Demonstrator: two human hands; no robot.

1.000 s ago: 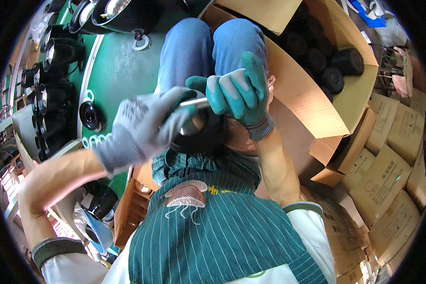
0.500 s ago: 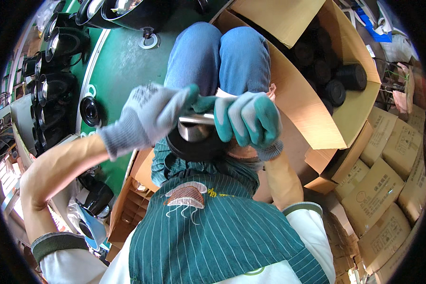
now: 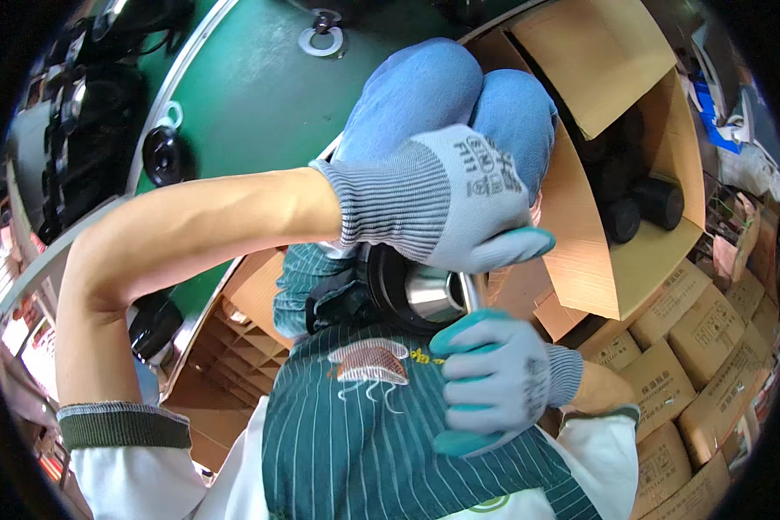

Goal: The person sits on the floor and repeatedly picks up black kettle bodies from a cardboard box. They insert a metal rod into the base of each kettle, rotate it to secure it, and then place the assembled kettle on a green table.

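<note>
A metal bar runs between my two gloved hands, across the end of a steel cylinder. The cylinder rises from a black round piece held at my lap. My left hand, in a grey and green glove, is closed at the bar's far end, its thumb lying along the side; its other fingers are mostly hidden under the palm. Nearer my body, my right hand is wrapped round the other end of the bar. Most of the black piece is covered by my left glove and wrist.
An open carton with black cylindrical parts stands at the right, beside stacked cartons. A divided carton lies at my left. The green table carries a black disc and a white ring.
The bar has swung from lying sideways to pointing toward my body. My left hand has moved right and across; my right hand has come down nearer my chest. The view has shifted too.
</note>
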